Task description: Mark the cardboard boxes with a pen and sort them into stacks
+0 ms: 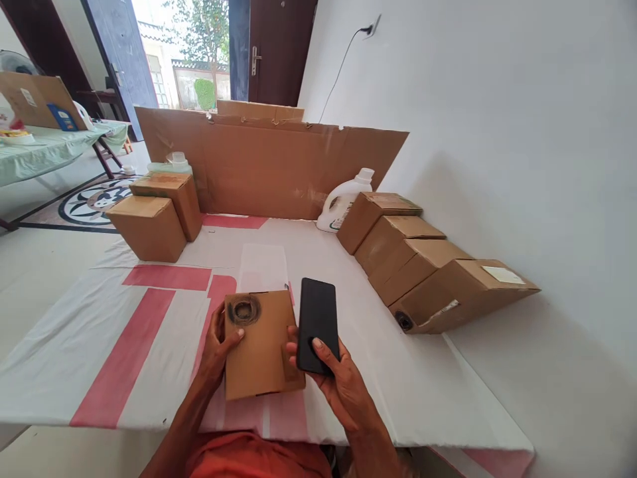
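A small cardboard box [261, 355] stands at the near edge of the table, with a round hole ringed by black scribble near its upper left corner. My left hand [217, 345] grips this box by its left side, thumb on the front face. In my right hand [338, 378] is a black smartphone [318, 315], its dark face toward me and my thumb on its lower part. The phone is beside the box's right edge, and the fingers behind it come close to the box; whether they touch it I cannot tell.
Several cardboard boxes [430, 255] line the table's right side by the wall. Two boxes [152, 232] stand at the left. A white jug [343, 202] is before an upright cardboard sheet [263, 166]. A white cloth with red stripes [398, 372] covers the table.
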A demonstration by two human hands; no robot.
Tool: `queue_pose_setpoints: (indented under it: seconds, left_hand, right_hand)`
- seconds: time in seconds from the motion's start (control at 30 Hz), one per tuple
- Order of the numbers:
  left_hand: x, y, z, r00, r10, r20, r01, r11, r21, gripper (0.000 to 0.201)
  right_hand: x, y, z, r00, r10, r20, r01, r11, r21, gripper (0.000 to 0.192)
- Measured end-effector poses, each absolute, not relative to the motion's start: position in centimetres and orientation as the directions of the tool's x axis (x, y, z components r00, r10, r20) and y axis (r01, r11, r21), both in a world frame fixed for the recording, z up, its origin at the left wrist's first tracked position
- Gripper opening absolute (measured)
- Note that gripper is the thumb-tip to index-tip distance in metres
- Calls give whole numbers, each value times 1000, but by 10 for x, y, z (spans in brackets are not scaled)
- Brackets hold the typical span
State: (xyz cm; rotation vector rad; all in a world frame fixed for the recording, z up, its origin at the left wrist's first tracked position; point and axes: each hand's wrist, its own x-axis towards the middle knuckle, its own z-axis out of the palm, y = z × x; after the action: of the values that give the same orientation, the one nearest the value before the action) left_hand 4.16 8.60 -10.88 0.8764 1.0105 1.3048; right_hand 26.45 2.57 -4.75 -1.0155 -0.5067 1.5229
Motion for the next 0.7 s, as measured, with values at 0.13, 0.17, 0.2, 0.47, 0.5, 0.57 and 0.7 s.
queue_pose_setpoints:
  seconds: [0.13,0.17,0.2,0.47,0.5,0.57,0.7]
  left_hand:
    - [51,93,-106,10,1000,-6,-296,8,955,93]
    - [51,92,-106,13,1000,15,-286,-11,958,96]
    - [51,91,-106,18,999,34,-279,-27,960,99]
    - [44,80,-115,39,998,59,-202,-49,978,113]
    - [44,80,-117,38,998,47,-190,-39,981,113]
    - [44,79,-118,56,998,39,-183,-28,983,114]
    - [43,77,-117,97,994,53,-190,-34,981,117]
  right_hand:
    - [213,28,-45,-64,966,-251,-580,-241,-778,55]
    - [202,28,-48,-85,966,-245,-582,-248,-775,55]
    - [194,28,-51,-98,965,-244,-584,-254,-771,55]
    - [185,22,-75,-80,938,-337,-556,-323,-766,61]
    - [186,22,-77,-86,937,-340,-557,-328,-763,63]
    - [186,22,-79,-117,933,-340,-563,-344,-752,67]
    - [184,22,-83,-174,930,-322,-603,-359,-712,75]
